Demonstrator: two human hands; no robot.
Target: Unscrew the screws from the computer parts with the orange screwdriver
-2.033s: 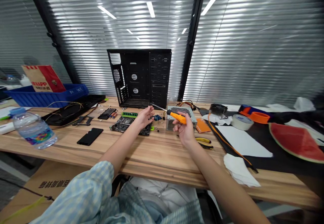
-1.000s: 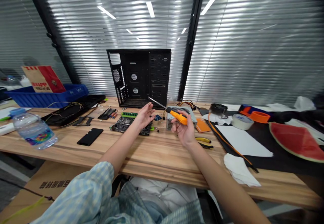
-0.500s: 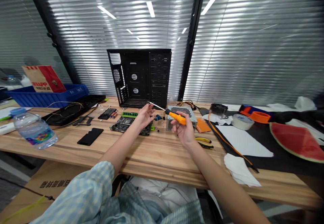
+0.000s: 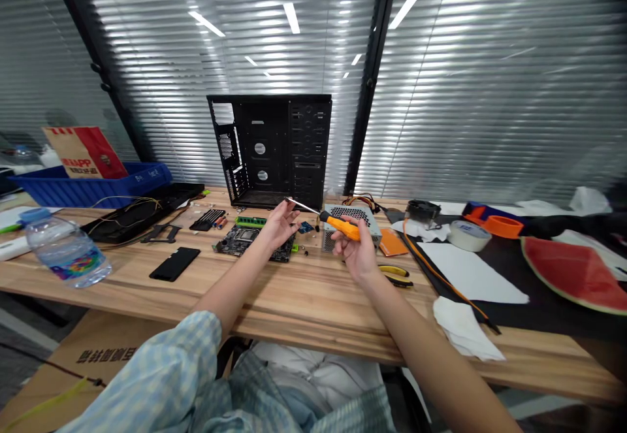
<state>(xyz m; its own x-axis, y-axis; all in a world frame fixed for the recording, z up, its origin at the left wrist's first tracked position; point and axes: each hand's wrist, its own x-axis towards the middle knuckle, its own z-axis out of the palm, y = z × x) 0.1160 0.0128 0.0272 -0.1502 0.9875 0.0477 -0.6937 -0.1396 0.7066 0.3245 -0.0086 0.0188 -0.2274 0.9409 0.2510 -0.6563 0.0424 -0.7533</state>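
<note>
My right hand (image 4: 356, 252) is closed round the orange handle of a screwdriver (image 4: 339, 224), whose metal shaft points left and slightly up. My left hand (image 4: 279, 223) is raised above a motherboard (image 4: 245, 240), its fingertips pinched together at the screwdriver's tip; whether they hold anything is too small to see. A green memory stick (image 4: 251, 221) lies just behind the motherboard. An open black computer case (image 4: 272, 151) stands upright behind both hands. A grey power supply (image 4: 353, 215) sits right behind my right hand.
The wooden table (image 4: 304, 302) carries a water bottle (image 4: 63, 249), a black phone (image 4: 174, 264), a black side panel (image 4: 142, 211) and a blue bin (image 4: 93, 183) on the left. Pliers (image 4: 396, 276), tape (image 4: 468, 235), paper tissue (image 4: 465, 330) and a watermelon slice (image 4: 573, 270) lie right.
The screwdriver shaft tilted up, then came back down toward my left hand. My left fingers went from spread to pinched at the tip. Both arms stayed in place.
</note>
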